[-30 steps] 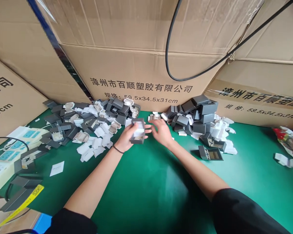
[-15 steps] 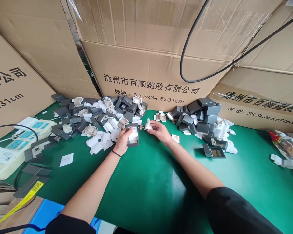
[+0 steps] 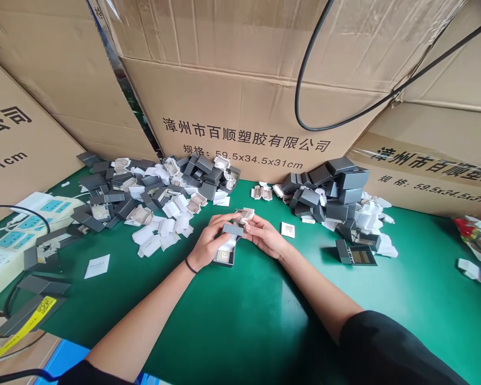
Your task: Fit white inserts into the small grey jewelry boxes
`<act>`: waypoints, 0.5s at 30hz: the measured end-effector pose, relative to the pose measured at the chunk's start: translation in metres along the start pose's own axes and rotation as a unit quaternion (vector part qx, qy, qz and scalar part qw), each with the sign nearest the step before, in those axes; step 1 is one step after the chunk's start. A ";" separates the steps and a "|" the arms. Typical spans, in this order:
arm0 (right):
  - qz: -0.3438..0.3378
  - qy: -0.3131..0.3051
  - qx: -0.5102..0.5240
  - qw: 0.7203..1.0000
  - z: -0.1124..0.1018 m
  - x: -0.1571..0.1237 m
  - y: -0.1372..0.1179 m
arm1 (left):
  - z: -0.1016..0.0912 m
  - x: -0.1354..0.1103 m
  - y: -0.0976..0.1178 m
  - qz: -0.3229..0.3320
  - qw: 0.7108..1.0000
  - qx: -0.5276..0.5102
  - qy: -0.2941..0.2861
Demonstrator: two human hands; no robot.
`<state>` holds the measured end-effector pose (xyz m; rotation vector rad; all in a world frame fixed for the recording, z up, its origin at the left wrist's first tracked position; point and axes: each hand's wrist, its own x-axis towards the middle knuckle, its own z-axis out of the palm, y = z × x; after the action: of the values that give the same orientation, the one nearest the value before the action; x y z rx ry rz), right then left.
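Observation:
My left hand (image 3: 208, 245) is closed around a small open grey box (image 3: 226, 251) with a white lining, held just above the green mat (image 3: 240, 321). Against the box's far end my right hand (image 3: 264, 235) pinches a small white insert (image 3: 246, 215). The two hands meet at the middle of the mat. A loose white insert (image 3: 287, 230) lies just right of my right hand.
A heap of grey boxes and white inserts (image 3: 152, 192) lies at the back left, a stack of grey boxes (image 3: 328, 192) at the back right, one open grey box (image 3: 356, 254) apart. Cardboard cartons (image 3: 240, 107) wall the back. White power strips (image 3: 20, 230) sit at left.
Both hands have drawn back toward me from the piles. My right hand picked up a white insert and brought it to the grey box in my left hand.

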<state>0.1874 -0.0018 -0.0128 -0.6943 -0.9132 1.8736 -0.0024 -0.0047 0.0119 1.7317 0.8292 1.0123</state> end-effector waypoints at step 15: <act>-0.042 0.045 -0.080 0.995 0.003 0.001 0.011 | 0.001 0.000 -0.006 0.042 0.991 0.124 -0.041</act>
<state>0.1796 -0.0052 -0.0202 -0.8180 -1.0254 1.6945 -0.0021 -0.0030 0.0060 2.0202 0.8629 0.9168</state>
